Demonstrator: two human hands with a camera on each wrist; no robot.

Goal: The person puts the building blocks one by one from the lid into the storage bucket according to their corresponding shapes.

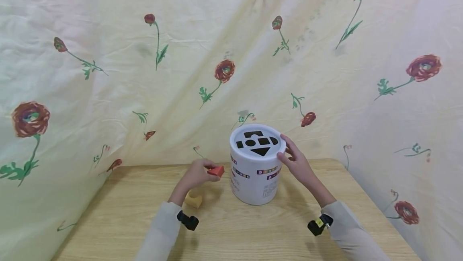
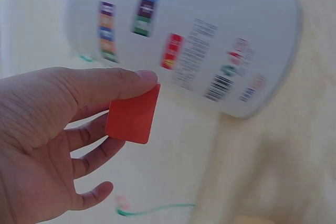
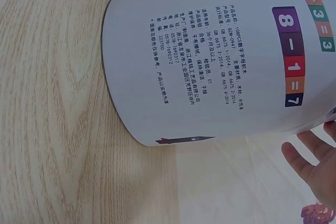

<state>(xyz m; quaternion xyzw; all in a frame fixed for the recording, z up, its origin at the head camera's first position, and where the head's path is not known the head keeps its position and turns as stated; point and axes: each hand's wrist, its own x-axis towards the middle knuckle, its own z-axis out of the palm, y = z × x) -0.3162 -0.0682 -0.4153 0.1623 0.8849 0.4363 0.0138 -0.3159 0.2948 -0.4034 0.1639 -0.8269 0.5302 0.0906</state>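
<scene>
My left hand [image 1: 198, 173] pinches a red triangular block [image 1: 217, 171] between thumb and fingers, just left of a white shape-sorter bucket [image 1: 249, 180]. In the left wrist view, one flat face of the red block [image 2: 133, 115] shows below the thumb, with the bucket [image 2: 184, 3] close behind. The bucket stands upright, its lid [image 1: 238, 135] cut with several dark shaped holes, the triangular one nearest the front. On its right side my right hand [image 1: 298, 164] rests spread fingers and thumb against the upper rim; in the right wrist view its fingertips [image 3: 296, 158] show beside the bucket's wall.
A yellow arch block [image 1: 194, 200] lies on the wooden table [image 1: 231, 233], by the left wrist. Behind the table's back edge hangs a cream cloth [image 1: 188, 104] with printed red flowers, which also runs along both sides.
</scene>
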